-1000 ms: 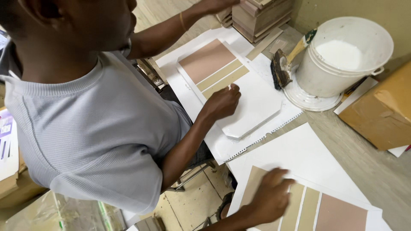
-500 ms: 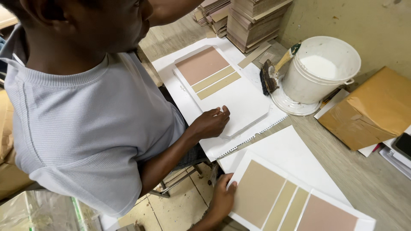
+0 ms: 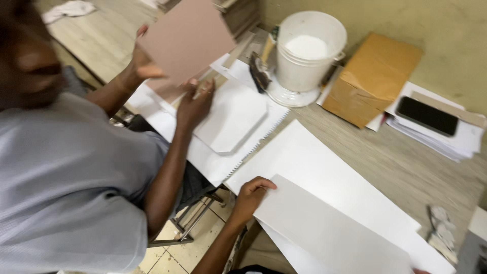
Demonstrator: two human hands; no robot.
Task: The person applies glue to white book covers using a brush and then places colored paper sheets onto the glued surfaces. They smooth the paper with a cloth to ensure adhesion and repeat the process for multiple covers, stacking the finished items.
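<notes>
Nearest, at the bottom edge, the wearer's left hand (image 3: 249, 195) comes up from below w/ fingers curled over the near-left corner of a pale grey sheet (image 3: 329, 231), thumb underneath, so it grips that corner. The sheet lies slanted across the near-right part of the table (image 3: 401, 167), on top of a bigger white sheet (image 3: 314, 162) that sticks out past it on the far side. Only a sliver of the right hand (image 3: 419, 271) shows at the bottom edge by the sheet's near-right end; can't tell if it's open or closed. Right of that, a small crumpled bit of wrapping (image 3: 440, 231) sits on the wood. On the left a co-worker in a grey shirt (image 3: 66, 187) leans over the table; one of their hands (image 3: 195, 104) presses flat on a white board w/ rounded corners (image 3: 233, 119), which rests on a white pad w/ a serrated edge (image 3: 223, 162). Their other hand (image 3: 141, 66), farther left, holds up a pink card (image 3: 187, 38), tilted. Far centre, a white bucket (image 3: 307, 56) w/ white stuff inside stands on a lid, a brush (image 3: 259, 71) just left of it. Far right: a brown envelope (image 3: 373, 76), then a black phone (image 3: 427, 115) on a paper stack (image 3: 456, 144).
</notes>
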